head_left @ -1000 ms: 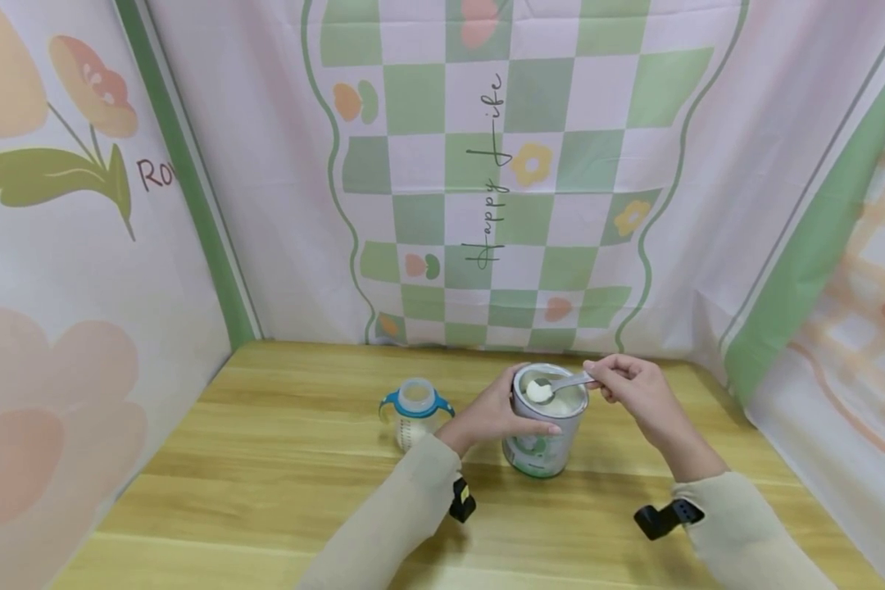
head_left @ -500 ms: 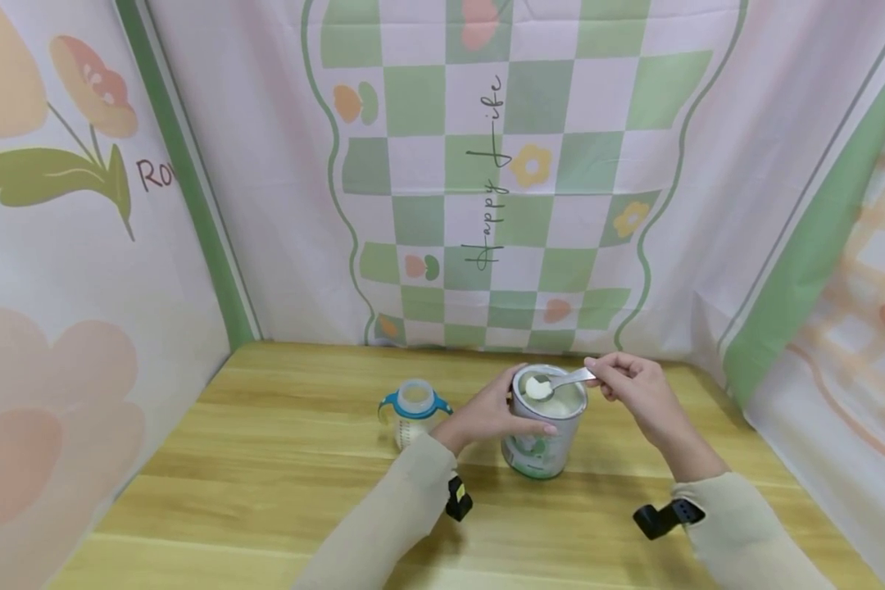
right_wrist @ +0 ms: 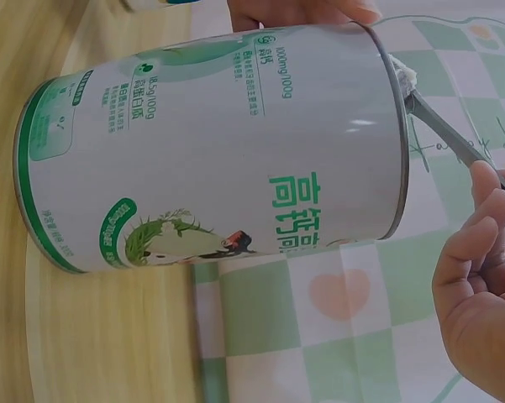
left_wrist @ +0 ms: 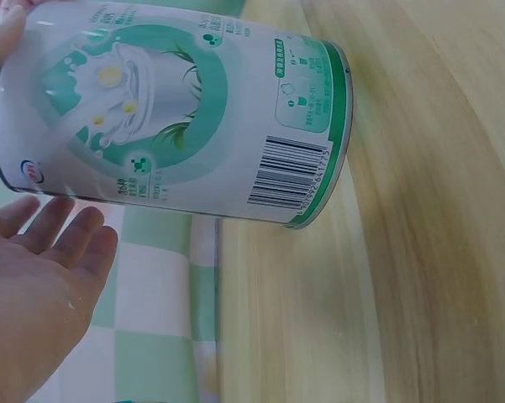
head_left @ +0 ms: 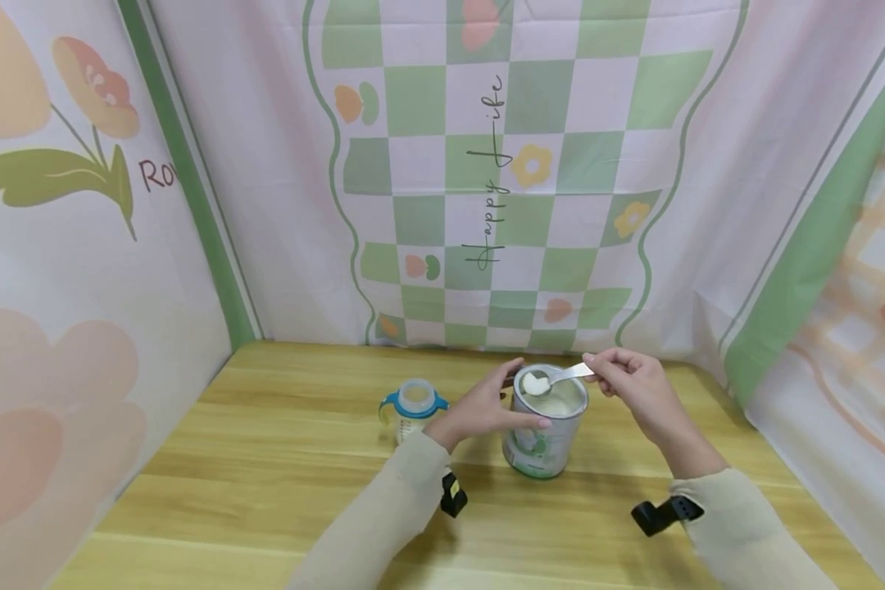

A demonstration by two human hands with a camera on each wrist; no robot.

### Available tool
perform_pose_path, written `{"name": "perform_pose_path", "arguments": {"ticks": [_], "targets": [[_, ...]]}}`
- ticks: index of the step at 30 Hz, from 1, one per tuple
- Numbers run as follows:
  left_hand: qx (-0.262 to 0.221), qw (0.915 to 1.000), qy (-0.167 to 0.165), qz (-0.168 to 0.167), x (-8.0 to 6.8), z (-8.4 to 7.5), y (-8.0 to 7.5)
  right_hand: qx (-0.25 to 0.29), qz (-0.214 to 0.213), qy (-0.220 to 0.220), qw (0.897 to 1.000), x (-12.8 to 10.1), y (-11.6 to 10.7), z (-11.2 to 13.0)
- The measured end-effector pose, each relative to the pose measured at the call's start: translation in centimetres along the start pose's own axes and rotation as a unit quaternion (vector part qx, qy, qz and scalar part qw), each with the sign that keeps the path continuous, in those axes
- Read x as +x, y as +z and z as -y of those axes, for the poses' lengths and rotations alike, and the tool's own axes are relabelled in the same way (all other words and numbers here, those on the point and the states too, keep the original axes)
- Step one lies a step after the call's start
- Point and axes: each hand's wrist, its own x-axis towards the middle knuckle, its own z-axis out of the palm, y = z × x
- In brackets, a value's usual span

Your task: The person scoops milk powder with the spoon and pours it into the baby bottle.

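Tin (head_left: 544,438): white powder | spoon (head_left: 555,379): heaped, pinched by right hand (head_left: 634,389) | left hand (head_left: 479,408): loosened beside tin

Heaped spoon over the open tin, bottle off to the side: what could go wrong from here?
1. The spoon pinched by the right hand is heaped with powder; carrying it across to the bottle could spill some on the table.
2. The left hand looks open beside the tin, so a knock from the spoon might shift or tip it.
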Motion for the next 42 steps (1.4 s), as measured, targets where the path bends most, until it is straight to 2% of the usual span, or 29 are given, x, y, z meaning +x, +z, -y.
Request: {"name": "perform_pose_path", "arguments": {"ticks": [8, 19, 31, 38, 42], "targets": [[0.012, 0.9999, 0.004, -0.008, -0.6, -0.5, -0.8, -0.009, 0.004, 0.0, 1.0, 0.1, 0.4, 0.6], [0.065, 0.9976, -0.001, -0.024, -1.4, -0.9, -2.4, 0.018, 0.015, -0.001, 1.0, 0.5, 1.5, 1.4], [0.089, 0.9953, 0.03, -0.027, -2.9, -1.3, -5.1, 0.031, 0.031, 0.009, 0.999, 1.1, 3.3, 2.0], [0.087, 0.9944, 0.05, -0.033, -3.5, -1.1, -6.6, 0.028, 0.035, 0.014, 0.999, 1.7, 4.6, 1.9], [0.092, 0.9937, 0.051, -0.04, -4.1, -0.9, -7.5, 0.021, 0.041, 0.013, 0.999, 1.9, 5.4, 2.1]]}}
